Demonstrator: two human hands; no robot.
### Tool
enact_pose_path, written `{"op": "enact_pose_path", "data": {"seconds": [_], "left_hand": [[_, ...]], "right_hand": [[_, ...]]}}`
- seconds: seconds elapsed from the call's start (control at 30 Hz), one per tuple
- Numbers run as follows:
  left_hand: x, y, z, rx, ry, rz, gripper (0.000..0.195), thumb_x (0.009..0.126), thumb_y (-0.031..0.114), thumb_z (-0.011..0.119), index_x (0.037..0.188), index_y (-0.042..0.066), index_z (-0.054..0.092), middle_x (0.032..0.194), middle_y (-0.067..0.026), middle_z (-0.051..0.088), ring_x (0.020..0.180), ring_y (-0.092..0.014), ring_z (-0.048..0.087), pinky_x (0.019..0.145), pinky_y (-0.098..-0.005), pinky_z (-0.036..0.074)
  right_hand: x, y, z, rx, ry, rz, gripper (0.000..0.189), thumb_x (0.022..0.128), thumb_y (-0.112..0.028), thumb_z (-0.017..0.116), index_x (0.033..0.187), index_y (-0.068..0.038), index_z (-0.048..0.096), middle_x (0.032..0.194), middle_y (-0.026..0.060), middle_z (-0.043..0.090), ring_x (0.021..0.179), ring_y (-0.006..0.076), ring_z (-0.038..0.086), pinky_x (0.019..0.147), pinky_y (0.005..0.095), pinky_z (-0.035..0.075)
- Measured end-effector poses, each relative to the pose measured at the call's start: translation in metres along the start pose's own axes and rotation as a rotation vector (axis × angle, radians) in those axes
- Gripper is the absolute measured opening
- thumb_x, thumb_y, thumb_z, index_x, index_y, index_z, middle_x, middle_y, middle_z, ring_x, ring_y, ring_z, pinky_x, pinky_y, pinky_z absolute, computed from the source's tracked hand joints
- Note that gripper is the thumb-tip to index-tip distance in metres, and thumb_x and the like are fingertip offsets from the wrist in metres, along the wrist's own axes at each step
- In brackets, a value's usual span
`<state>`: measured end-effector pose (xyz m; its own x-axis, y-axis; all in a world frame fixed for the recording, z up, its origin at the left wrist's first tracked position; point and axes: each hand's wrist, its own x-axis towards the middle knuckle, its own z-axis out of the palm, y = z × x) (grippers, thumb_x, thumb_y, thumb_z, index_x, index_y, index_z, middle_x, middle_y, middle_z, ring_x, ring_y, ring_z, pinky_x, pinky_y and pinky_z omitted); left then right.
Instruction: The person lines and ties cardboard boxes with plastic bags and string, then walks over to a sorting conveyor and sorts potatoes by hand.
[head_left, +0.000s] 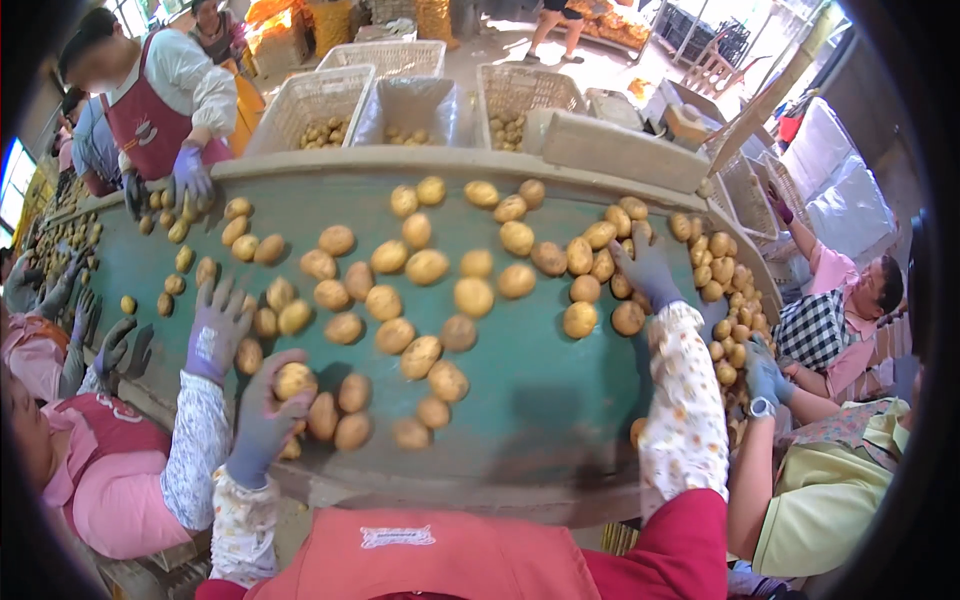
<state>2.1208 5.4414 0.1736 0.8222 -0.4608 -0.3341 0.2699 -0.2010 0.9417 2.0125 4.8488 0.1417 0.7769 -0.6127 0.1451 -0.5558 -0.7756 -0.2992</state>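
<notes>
My left hand (266, 424), in a grey glove, grips a yellow potato (294, 381) just above the near left part of the green conveyor belt (525, 390). Beside it lie several more potatoes (323, 416). Across the belt to the right, my right hand (649, 270) reaches palm down among a cluster of potatoes (580, 256), thumb and fingers apart. It touches some of them; its underside is hidden. Loose potatoes (427, 267) are scattered over the middle of the belt. Both my forearms wear patterned sleeve covers.
Co-workers' gloved hands (217, 330) work close on my left, at the far left edge (191, 176) and at the right (765, 375). Potatoes pile up at the belt's right end (724, 270). Plastic crates (529, 86) and a lined crate (409, 105) stand beyond the far rim (450, 156).
</notes>
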Motion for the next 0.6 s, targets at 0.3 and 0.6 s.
{"op": "enact_pose_path", "data": {"seconds": [0.3,0.6], "left_hand": [[-0.050,-0.023,0.046,0.571,-0.463,0.461,0.058,0.081,0.028,0.079,0.133,0.013,0.058,0.144,-0.0165,0.051,0.133,-0.034,0.050,0.109,-0.0408,0.042],[-0.029,-0.042,0.050,1.136,-0.571,0.761,0.049,0.079,0.032,0.075,0.123,0.015,0.061,0.145,-0.0157,0.045,0.135,-0.038,0.043,0.092,-0.0447,0.055]], "right_hand": [[-0.206,-0.093,-0.086,-0.164,-0.459,0.239,0.096,0.082,-0.050,0.076,0.153,-0.005,0.032,0.143,0.0319,0.042,0.124,0.0521,0.046,0.105,0.0543,0.040],[-0.245,-0.224,0.034,0.496,-0.494,-0.421,0.071,0.096,-0.036,0.063,0.150,-0.002,0.033,0.130,0.0277,0.055,0.123,0.0406,0.054,0.108,0.0459,0.041]]}}
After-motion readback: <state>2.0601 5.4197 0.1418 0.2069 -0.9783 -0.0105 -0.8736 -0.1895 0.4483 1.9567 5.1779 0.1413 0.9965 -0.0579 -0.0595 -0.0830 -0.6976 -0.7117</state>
